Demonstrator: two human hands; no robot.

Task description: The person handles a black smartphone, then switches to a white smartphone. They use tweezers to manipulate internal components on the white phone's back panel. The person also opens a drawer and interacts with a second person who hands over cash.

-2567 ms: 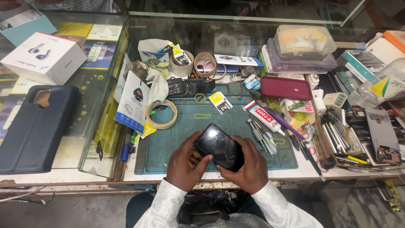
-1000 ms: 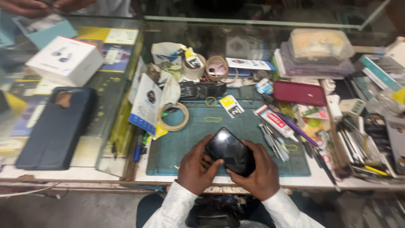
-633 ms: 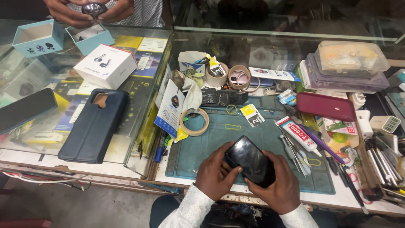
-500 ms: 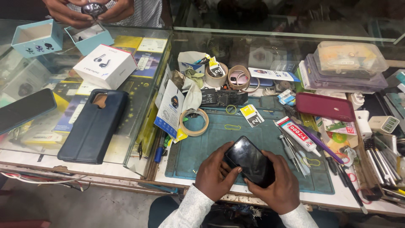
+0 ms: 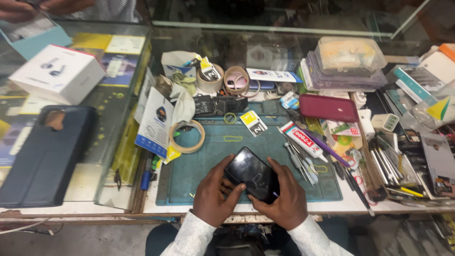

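Note:
Both my hands hold a black smartphone (image 5: 251, 173) over the near edge of a teal work mat (image 5: 199, 166). My left hand (image 5: 214, 194) grips its left side, thumb on the dark screen. My right hand (image 5: 282, 196) wraps its right and lower edge. The phone is tilted, screen up. A roll of tape (image 5: 187, 136) lies on the mat to the upper left. To the right of the phone lie a white-and-red glue tube (image 5: 302, 140) and several thin metal tools (image 5: 299, 161).
A dark blue flip case (image 5: 45, 154) and a white earbuds box (image 5: 57, 71) lie on the glass counter at left. A maroon phone case (image 5: 328, 107), clear plastic boxes (image 5: 348, 59) and tools (image 5: 393, 170) crowd the right. Another person's hands (image 5: 42, 7) are at the top left.
The view has shifted a little; the counter items sit further left and lower in frame. My hands keep the same hold on the phone. The other person's hands are now mostly out of frame.

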